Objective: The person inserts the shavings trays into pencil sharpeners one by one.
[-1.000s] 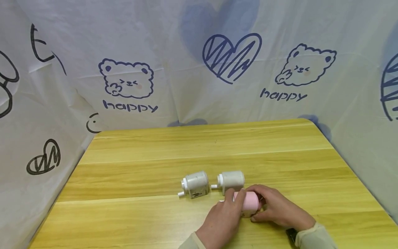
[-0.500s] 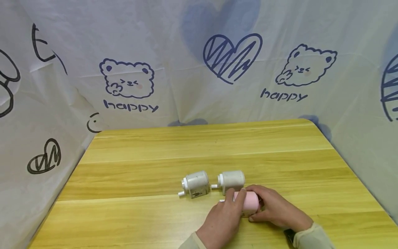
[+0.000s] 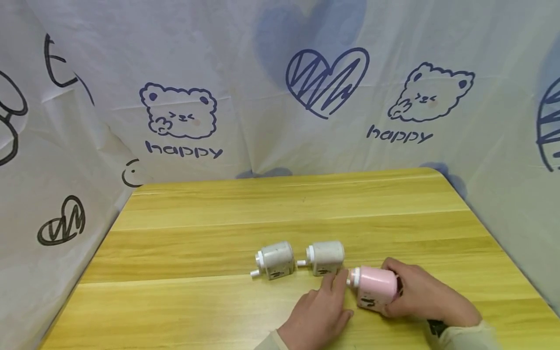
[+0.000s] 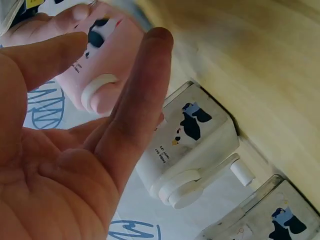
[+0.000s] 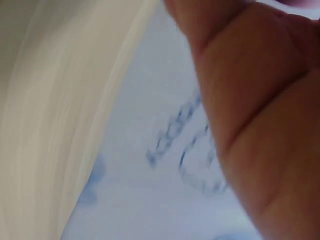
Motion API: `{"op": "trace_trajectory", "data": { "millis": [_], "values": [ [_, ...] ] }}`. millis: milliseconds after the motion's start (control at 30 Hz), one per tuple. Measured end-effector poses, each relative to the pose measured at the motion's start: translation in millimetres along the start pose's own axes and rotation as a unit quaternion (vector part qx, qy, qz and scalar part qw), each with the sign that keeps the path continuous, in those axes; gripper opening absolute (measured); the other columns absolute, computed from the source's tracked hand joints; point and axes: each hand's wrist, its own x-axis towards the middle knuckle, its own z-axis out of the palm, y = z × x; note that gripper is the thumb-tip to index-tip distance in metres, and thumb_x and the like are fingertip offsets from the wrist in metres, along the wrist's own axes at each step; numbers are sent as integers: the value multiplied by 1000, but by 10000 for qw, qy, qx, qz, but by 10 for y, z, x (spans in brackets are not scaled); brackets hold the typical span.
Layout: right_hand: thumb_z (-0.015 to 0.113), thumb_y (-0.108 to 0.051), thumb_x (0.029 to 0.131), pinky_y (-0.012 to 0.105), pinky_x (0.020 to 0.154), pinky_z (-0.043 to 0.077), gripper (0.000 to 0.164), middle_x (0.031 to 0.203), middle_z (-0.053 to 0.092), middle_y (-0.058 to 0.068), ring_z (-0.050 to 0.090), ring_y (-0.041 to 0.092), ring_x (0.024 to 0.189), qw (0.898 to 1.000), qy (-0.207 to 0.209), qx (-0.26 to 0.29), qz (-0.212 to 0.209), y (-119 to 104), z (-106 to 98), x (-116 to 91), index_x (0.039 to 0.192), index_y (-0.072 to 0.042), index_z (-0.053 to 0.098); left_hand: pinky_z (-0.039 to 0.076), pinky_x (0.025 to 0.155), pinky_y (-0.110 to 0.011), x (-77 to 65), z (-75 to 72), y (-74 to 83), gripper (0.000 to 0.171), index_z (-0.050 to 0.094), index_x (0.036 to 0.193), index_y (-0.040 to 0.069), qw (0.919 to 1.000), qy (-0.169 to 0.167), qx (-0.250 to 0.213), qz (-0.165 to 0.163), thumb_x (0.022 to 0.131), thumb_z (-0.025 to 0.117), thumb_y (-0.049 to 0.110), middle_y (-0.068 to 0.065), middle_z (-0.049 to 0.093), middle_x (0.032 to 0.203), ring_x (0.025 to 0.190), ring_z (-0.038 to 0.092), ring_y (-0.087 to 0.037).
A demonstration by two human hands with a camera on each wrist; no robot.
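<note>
A pink hand-crank pencil sharpener [image 3: 377,283] stands at the right of the row in the head view. My right hand [image 3: 426,297] grips its back end, fingers at the far side and thumb at the near side. My left hand [image 3: 318,311] lies just left of it with straight fingers, holding nothing. In the left wrist view a gap parts the left fingers, and the pink sharpener [image 4: 117,55] with its penguin-like print shows behind them. The right wrist view is blurred and shows only part of the right hand [image 5: 260,115]; the sharpener is hidden there.
Two off-white crank sharpeners, the left one [image 3: 278,260] and the middle one [image 3: 328,257], stand beyond my left hand, cranks pointing left. Everything sits on a yellow wood-grain table [image 3: 175,233]. A white printed cloth [image 3: 262,121] closes off the back and sides.
The pink sharpener has moved to the right in my right hand. My left hand has come off it and stays near its old place. The two off-white sharpeners stand as before.
</note>
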Motion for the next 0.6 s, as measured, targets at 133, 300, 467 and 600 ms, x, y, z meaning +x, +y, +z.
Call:
{"op": "trace_trajectory", "data": {
  "millis": [133,300,467,600],
  "values": [
    [84,-33,68,35,64,47,61,98,59,5,56,19,81,9962,658,-225,523,156,-212,-114,112,-9,50,41,48,-23,-8,7,-9,46,51,122,7,9992,-110,387,15,89,65,36,-5,57,106,61,56,-12],
    [83,-33,71,32,66,49,61,105,60,8,57,18,86,9909,1225,-401,386,295,-323,-44,118,-9,51,39,46,-23,3,24,-33,36,56,112,9,9985,-209,494,91,91,64,36,-2,57,97,60,53,-9],
    [83,-31,72,31,67,50,60,104,61,6,58,17,85,9909,1252,-411,260,392,-355,64,119,-11,53,38,45,-22,10,39,-41,30,57,105,9,9984,-372,415,77,91,63,34,0,55,91,58,51,-9],
    [82,-28,73,31,67,50,60,104,61,5,58,17,86,9925,1156,-343,210,448,-353,128,122,-10,53,37,45,-22,12,44,-40,28,57,103,9,9982,-451,385,56,91,64,33,0,54,89,57,51,-9]
  ]
}}
